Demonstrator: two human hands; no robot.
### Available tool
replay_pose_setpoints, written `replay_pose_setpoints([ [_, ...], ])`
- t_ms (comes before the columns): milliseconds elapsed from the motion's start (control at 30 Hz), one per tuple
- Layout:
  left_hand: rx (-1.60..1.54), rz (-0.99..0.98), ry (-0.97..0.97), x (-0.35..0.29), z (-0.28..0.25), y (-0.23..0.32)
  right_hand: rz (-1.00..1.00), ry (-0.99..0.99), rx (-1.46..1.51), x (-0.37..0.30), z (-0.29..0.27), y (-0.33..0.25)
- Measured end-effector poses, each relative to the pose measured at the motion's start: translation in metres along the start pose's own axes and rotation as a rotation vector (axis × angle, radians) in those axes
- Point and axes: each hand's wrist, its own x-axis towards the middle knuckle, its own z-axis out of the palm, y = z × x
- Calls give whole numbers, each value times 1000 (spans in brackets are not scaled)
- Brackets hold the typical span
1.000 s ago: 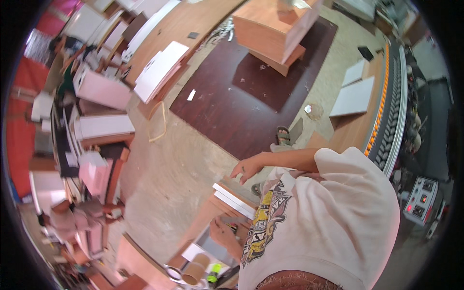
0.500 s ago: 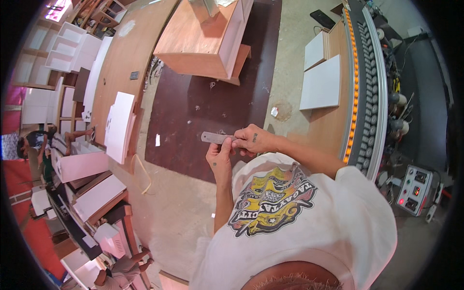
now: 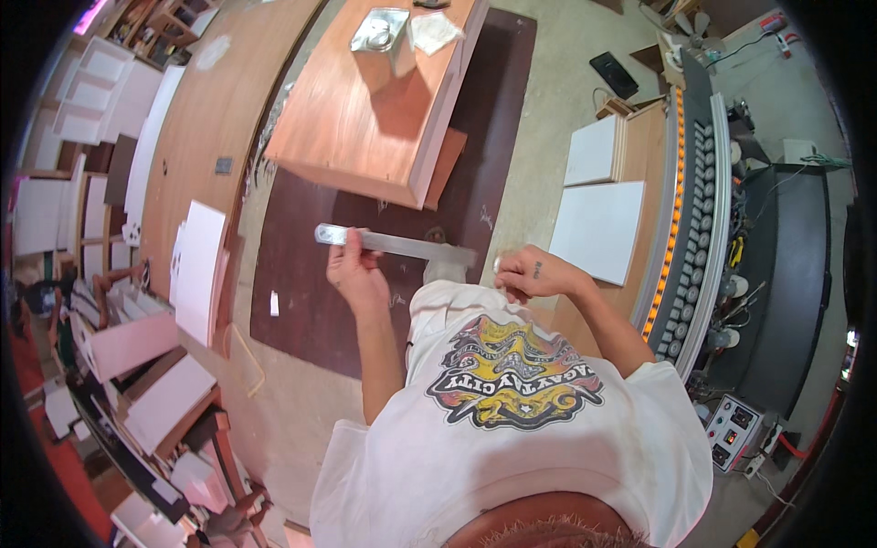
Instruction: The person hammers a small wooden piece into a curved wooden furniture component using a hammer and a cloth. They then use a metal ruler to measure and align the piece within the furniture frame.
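While left hand [image 3: 358, 276] pinches strip [image 3: 402, 245], right hand [image 3: 537, 273] hangs beyond its end — grip unclear.

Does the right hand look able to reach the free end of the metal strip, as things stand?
Probably yes: the right hand is close to that end of the metal strip, which the left hand holds, and nothing visible blocks the gap.

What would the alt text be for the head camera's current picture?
A person's left hand holds a long, thin metal strip over a dark board on the floor, the right hand curled near the strip's other end. Beyond stands a box-shaped wooden piece with a shiny metal container on top.
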Motion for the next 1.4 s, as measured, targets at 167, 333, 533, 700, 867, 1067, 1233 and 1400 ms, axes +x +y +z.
replay_pose_setpoints([
  [167, 186, 93, -182, 92, 87, 18, 197, 510, 97, -4, -99, -2],
  [333, 288, -189, -621, 109, 200, -36, -152, 851, 320, 27, -157, -7],
  [533, 244, -278, -660, 128, 300, -107, -115, 445, 83, 61, -251, -26],
  [700, 236, -255, -487, 165, 383, -169, -25, 208, 154, 64, -371, 5],
  [867, 32, -225, -235, 189, 471, -257, -178, 284, -46, 66, -489, 27],
  [1067, 89, -149, -331, 205, 621, -275, -261, 731, -648, 84, -594, 17],
  [1233, -116, -346, -262, 261, 657, -315, -353, 707, -569, 133, -665, 1],
  [1400, -260, -257, -274, 349, 675, -329, -362, 665, -494, 179, -725, -21],
])
